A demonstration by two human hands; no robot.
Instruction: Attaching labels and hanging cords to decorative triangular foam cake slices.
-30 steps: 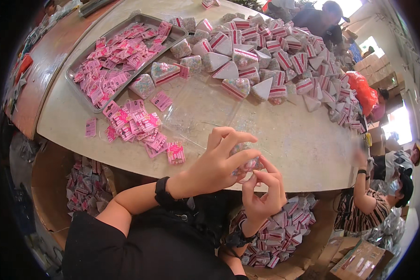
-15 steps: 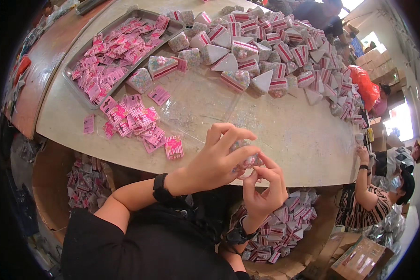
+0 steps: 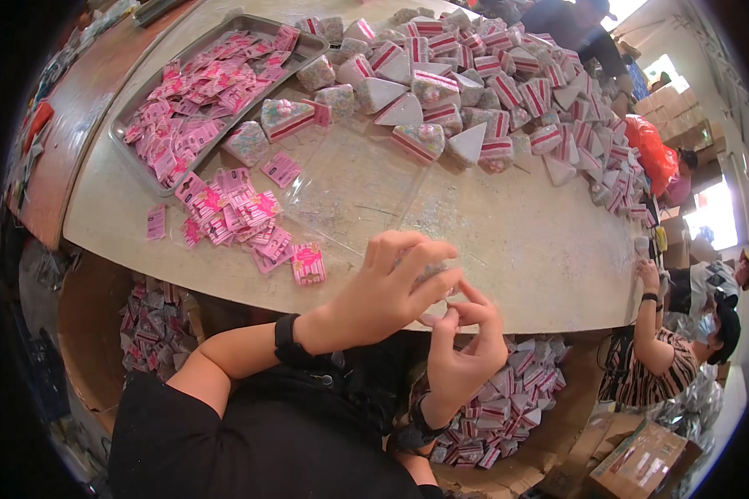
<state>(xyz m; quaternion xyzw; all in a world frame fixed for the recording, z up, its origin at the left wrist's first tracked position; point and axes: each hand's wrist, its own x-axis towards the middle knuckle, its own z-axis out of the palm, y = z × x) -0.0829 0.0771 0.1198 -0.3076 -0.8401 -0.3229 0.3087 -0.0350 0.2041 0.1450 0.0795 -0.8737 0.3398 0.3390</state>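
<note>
My left hand (image 3: 384,283) is curled around a cake-slice-shaped piece (image 3: 434,270) with a speckled, sprinkle-like surface, held just above the table's near edge. Fingers cover most of it. Thumb and forefinger of my right hand (image 3: 472,343) pinch at its lower side, beside a small pale part; what exactly they grip is too small to tell. To the left lies a loose pile of pink printed cards (image 3: 237,208). One slice (image 3: 288,119) with a pink card at its side rests beyond them, near another slice (image 3: 247,144).
A metal tray (image 3: 319,51) full of pink cards stands at the far left. A large heap of cake slices (image 3: 474,91) covers the table's far side. Below the edge are boxes of slices (image 3: 508,399) (image 3: 154,320). Another person (image 3: 670,358) works at the right.
Both hands have shifted slightly, and my left fingers now bend further over the slice, hiding more of it. My right hand still pinches at its lower side.
</note>
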